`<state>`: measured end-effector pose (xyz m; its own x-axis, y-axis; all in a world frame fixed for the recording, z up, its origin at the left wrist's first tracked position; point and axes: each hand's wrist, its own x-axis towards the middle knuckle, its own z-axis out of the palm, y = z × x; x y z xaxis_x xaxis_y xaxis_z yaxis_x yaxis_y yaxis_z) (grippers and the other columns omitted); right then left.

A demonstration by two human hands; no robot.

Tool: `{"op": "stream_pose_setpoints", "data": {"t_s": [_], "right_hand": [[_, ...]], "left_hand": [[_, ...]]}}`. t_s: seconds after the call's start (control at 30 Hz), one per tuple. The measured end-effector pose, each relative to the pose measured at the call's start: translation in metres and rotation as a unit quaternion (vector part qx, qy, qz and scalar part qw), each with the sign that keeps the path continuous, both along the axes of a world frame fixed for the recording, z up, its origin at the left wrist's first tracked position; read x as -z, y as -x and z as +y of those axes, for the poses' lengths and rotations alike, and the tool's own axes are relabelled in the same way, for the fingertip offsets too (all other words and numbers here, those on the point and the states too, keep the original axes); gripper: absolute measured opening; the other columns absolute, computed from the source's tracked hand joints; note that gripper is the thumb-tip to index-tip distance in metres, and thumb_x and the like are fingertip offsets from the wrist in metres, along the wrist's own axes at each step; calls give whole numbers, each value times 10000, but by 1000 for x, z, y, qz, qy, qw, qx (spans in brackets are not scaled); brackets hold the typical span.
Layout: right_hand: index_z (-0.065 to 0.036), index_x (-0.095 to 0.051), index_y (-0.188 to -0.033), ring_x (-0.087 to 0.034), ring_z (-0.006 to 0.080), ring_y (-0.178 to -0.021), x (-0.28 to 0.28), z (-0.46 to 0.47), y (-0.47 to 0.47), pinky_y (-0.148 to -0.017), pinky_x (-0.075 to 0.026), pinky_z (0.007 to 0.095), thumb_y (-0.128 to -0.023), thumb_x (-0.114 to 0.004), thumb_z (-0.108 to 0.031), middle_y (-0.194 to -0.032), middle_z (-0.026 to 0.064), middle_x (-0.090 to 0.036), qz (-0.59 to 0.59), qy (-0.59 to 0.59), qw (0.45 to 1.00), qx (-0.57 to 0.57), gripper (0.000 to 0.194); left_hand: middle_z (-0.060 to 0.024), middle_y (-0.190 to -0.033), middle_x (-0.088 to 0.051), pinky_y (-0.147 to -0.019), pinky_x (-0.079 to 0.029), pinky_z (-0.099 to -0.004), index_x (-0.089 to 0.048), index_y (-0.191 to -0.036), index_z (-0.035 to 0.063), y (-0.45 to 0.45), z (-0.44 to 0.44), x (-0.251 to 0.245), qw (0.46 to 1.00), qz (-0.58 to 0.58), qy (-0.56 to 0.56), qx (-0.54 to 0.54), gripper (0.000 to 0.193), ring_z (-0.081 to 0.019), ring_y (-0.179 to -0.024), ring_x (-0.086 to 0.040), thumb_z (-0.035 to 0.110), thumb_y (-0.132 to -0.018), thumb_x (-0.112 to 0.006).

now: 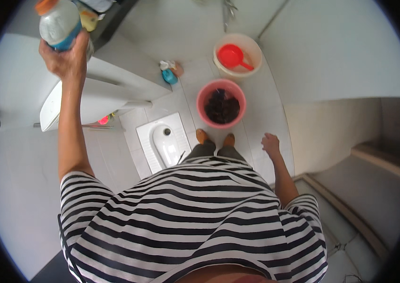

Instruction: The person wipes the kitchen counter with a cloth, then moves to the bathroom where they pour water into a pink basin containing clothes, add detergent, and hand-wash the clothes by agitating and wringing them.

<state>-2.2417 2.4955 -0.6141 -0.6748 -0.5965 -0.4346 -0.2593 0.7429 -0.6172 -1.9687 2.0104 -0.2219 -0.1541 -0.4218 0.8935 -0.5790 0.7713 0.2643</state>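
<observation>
My left hand (66, 58) is raised at the upper left, gripping a clear plastic bottle (58, 26) with an orange cap and a blue label. Lower down on the right, my right hand (271, 143) hangs beside my body with its fingers curled; whether it holds anything is not visible. On the floor before my feet stands a pink plastic basin (200, 102) with dark, wet-looking cloth (222, 107) in it. Just beyond it, a cream bucket (237, 72) holds a red plastic dipper (230, 56).
A white squat toilet (164, 141) is set in the floor to the left. Bottles, one of them blue (169, 76), stand by the low wall. A metal tap (229, 14) is on the far wall above the bucket. A white cistern (79, 102) lies beneath my left forearm.
</observation>
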Motion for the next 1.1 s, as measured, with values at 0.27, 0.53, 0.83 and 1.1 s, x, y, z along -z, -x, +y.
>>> {"op": "stream_pose_setpoints", "data": {"t_s": [0.27, 0.53, 0.83, 1.1], "right_hand": [[-15, -655, -920, -648, 278, -780, 22, 95, 12, -684, -526, 371, -754, -496, -155, -766, 176, -644, -144, -116, 974, 134, 270], [-57, -587, -717, -617, 200, -622, 68, 203, 22, -512, -528, 335, -749, -550, -88, -674, 71, -557, -112, -59, 989, 78, 58], [-20, -618, -705, -639, 292, -648, 33, 147, -28, -653, -523, 385, -732, -504, -171, -708, 181, -623, -223, -118, 952, 172, 191], [9, -621, -817, -579, 419, -829, -14, -5, 3, -758, -478, 467, -750, -470, -177, -863, 237, -609, -28, 9, 999, -45, 248]], "left_hand": [[-103, -973, -574, -760, -477, -286, -427, -1172, -21, 31, 147, 105, 919, -61, -345, 182, 607, -163, -839, -574, 54, -647, -721], [-119, -933, -574, -740, -476, -296, -455, -1139, -20, 66, 191, 137, 896, -165, -358, 203, 580, -185, -819, -575, 24, -618, -705], [-141, -939, -560, -760, -468, -323, -464, -1125, -12, 101, 218, 146, 817, -266, -422, 290, 574, -231, -840, -576, 6, -600, -695], [-190, -967, -565, -763, -480, -358, -446, -1157, -22, 61, 218, 153, 814, -331, -394, 270, 632, -327, -855, -599, 5, -575, -692]]}}
